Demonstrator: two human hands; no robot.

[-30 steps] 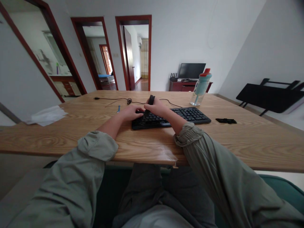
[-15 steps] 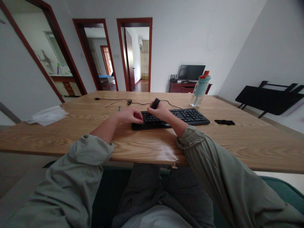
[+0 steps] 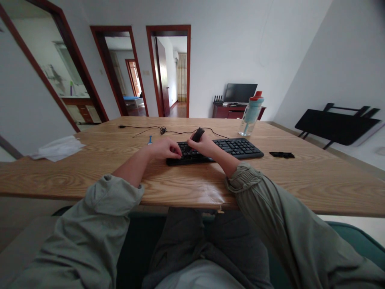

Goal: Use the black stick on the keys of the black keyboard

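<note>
Rectangular black raised-key keyboard (image 3: 245,147) set in from front edge of wood-grained table (image 3: 180,184), right hand (image 3: 205,145) gripping elongated black tool (image 3: 197,135), left hand (image 3: 164,148) curled at keyboard's left end, its grip not determinable.

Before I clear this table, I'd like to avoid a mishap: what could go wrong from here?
The right hand holds a black object over the keyboard, close to the left hand: a slip might jab that hand. The water bottle stands just beyond the keyboard; a knock might tip it. The cable trails loosely across the table and might snag.
</note>
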